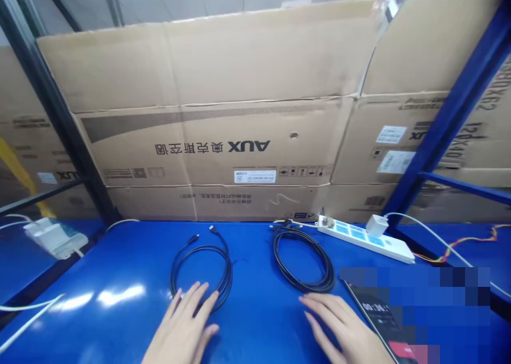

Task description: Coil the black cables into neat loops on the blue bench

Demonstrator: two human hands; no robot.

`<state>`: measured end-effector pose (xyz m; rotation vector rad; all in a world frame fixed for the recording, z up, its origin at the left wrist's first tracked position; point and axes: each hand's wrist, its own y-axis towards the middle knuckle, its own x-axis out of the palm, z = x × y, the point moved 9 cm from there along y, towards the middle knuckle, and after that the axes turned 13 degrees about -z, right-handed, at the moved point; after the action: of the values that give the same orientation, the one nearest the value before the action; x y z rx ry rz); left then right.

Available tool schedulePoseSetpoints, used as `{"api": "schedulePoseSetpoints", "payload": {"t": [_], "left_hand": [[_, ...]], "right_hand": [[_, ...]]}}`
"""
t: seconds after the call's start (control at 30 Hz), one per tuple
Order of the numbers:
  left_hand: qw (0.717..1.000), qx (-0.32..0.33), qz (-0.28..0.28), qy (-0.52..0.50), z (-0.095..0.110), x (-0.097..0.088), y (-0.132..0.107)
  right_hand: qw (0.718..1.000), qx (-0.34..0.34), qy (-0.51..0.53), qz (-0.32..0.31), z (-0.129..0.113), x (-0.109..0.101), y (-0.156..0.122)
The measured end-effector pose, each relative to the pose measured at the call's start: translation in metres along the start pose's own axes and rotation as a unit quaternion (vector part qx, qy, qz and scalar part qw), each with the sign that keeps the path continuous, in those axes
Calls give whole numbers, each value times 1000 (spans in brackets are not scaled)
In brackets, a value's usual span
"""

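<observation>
A thin black cable [229, 279], coiled in a loose ring with both plug ends pointing away from me, lies on the blue tabletop [251, 321]. My left hand [186, 321] is at the near edge of that ring, fingers spread over it; whether they touch it I cannot tell. To the right sits a second, thicker black cable [328, 268], wound in several turns. Just below this coil is my right hand [339, 321], fingers stretched out, with nothing held. A phone [377, 313] showing a timer lies beside my right hand, partly covered by a blurred patch.
A white power strip [359, 235] with a plugged-in white adapter [377, 225] lies at the back right. Cardboard sheets [215, 66] stand behind the table between a dark post [59, 103] and a blue post [459, 103]. Another white power strip [56, 239] and white cords [30, 321] are at left.
</observation>
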<state>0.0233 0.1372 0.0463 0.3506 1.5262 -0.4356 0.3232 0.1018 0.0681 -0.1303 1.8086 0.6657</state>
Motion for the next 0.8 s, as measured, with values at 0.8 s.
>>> {"api": "schedulePoseSetpoints", "payload": {"t": [0.8], "left_hand": [[995, 73, 25, -68, -71, -29, 3]], "right_hand": [[950, -260, -14, -171, -117, 90, 141]]}}
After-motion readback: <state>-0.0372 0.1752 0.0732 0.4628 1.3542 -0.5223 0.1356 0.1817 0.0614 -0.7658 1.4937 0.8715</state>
